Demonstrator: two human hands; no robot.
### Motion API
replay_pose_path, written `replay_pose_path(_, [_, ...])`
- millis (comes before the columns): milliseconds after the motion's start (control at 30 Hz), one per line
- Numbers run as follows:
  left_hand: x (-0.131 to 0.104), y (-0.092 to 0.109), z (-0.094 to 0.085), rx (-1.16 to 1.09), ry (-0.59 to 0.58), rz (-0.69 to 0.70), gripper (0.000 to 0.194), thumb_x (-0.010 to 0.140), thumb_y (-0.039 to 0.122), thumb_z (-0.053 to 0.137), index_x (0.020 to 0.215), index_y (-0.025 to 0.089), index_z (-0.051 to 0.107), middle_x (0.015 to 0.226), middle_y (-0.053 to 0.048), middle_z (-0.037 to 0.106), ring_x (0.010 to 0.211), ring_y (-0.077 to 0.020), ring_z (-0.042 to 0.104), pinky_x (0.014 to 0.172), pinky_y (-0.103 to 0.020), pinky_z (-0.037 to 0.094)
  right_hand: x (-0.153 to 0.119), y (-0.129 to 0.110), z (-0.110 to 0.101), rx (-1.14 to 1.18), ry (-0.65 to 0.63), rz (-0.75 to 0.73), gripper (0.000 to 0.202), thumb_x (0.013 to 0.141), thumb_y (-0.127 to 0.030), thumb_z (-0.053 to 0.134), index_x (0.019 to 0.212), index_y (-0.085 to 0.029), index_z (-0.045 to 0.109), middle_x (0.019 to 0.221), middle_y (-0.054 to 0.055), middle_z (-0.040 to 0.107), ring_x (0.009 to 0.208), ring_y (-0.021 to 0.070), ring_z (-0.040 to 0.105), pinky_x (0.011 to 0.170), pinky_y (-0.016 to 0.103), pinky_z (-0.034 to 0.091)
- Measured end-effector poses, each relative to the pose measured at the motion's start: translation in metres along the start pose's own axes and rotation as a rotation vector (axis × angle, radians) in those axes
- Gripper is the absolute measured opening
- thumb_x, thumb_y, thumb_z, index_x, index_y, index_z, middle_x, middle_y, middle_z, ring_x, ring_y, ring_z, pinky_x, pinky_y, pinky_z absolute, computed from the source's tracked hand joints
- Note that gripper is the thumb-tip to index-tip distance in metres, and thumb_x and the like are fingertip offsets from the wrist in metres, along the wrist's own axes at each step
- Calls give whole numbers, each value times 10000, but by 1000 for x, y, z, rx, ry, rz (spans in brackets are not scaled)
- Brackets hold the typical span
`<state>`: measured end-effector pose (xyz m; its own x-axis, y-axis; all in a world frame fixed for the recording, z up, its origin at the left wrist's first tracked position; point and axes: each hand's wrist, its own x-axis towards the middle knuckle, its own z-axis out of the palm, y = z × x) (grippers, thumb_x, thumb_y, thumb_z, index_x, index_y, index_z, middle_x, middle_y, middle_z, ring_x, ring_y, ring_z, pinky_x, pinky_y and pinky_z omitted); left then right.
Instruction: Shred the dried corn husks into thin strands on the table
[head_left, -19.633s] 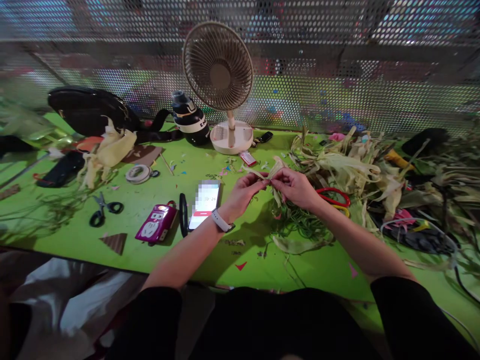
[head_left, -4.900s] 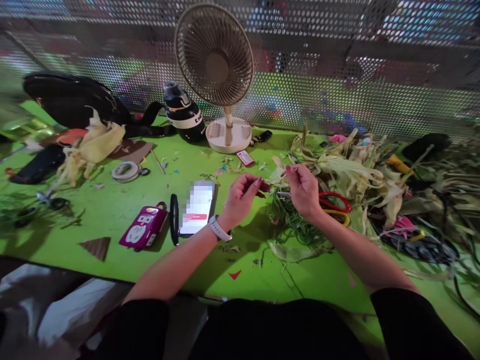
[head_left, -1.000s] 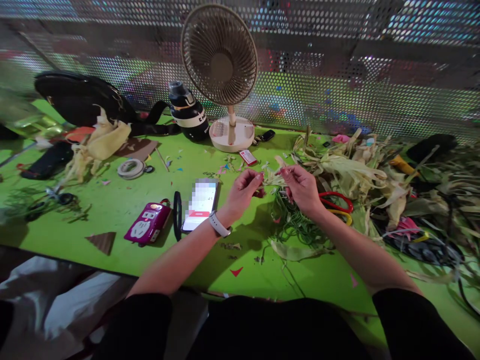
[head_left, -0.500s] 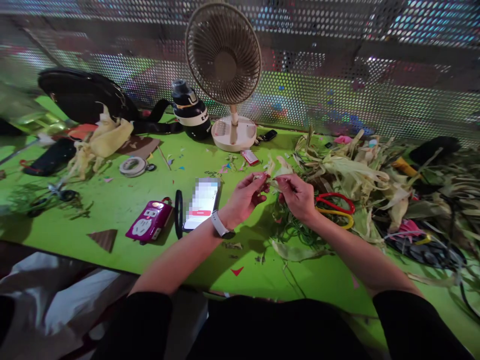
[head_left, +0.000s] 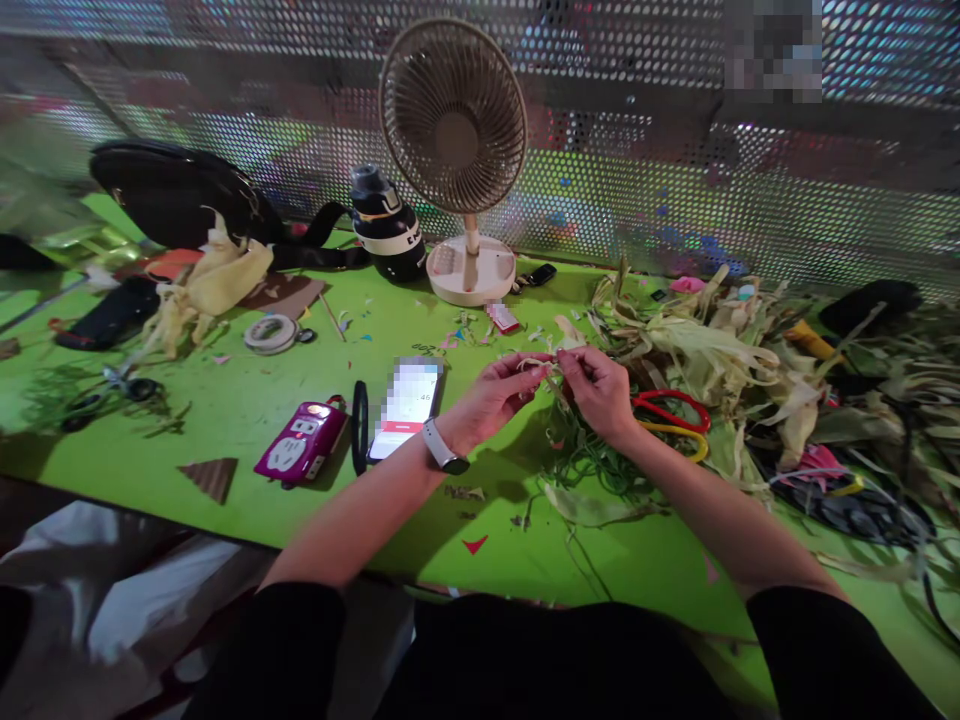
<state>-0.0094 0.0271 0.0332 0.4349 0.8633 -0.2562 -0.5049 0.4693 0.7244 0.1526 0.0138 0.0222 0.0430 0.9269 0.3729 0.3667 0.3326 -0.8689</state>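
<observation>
Both hands meet over the middle of the green table. My left hand (head_left: 499, 398), with a pale watch at its wrist, pinches a thin piece of pale husk (head_left: 536, 366). Fingertips of my right hand (head_left: 596, 388) are closed on the same husk piece from the other side. Under and beside the right hand lies a tangle of green string (head_left: 600, 455). Red-and-yellow-handled scissors (head_left: 671, 408) rest just right of it. A large heap of dry corn husks (head_left: 697, 345) covers the table's right side.
A fan (head_left: 471, 270) and a black bottle (head_left: 388, 235) stand at the back. Left of my hands are a lit phone (head_left: 409, 400), a purple power socket (head_left: 301, 442), a tape roll (head_left: 271, 333), scissors (head_left: 124, 385), a husk figure (head_left: 217, 280) and a black bag (head_left: 184, 195).
My left hand has shifted slightly right, its fingers now straighter and nearer the right hand. The camera view has moved a little. Both hands remain on the husk piece.
</observation>
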Motion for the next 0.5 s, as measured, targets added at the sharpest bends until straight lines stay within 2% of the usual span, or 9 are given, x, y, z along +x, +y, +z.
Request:
replay_pose_path(67, [0,0,-1,17,-13,9,294,547,186,878,815,169,759,753,8,696,637,-30,560,569,-140,415,1,1,-1,14,-11,24,333,899,-506,530,768,-211,612,533,-36,504,474,114,456,490,250,392])
replay_pose_path(133, [0,0,-2,46,-13,15,273,547,208,881,790,177,761,761,8,704,655,-37,572,592,-149,428,3,2,-4,-18,-5,-15,303,897,-482,542,806,-207,631,600,-15,556,541,131,514,551,267,439])
replay_pose_path(233, [-1,-3,-1,180,-60,46,235,565,235,875,761,173,761,803,-10,724,738,-75,618,705,-202,479,9,0,-11,-107,-31,-177,269,902,-433,546,961,-207,679,888,60,665,853,193,621,811,350,500])
replay_pose_path(333, [-2,-7,-1,337,-98,99,183,588,233,857,723,165,754,764,-4,717,736,-93,619,782,-257,488,14,-4,-18,-165,-221,-289,265,899,-425,565,1020,-237,708,1109,88,663,1112,234,585,990,430,441])
replay_pose_path(400, [-2,-9,-1,396,-96,104,151,601,219,845,698,162,746,707,9,696,682,-85,597,757,-260,480,15,-7,-22,-185,-341,-307,251,882,-420,600,1008,-243,724,1127,89,667,1114,237,593,992,440,442])
replay_pose_path(500, [-2,-10,-1,423,-96,87,131,617,201,833,696,154,740,691,4,686,668,-84,589,739,-256,473,17,-10,-27,-178,-429,-322,247,862,-397,635,1032,-239,720,1153,98,664,1120,241,598,991,449,443])
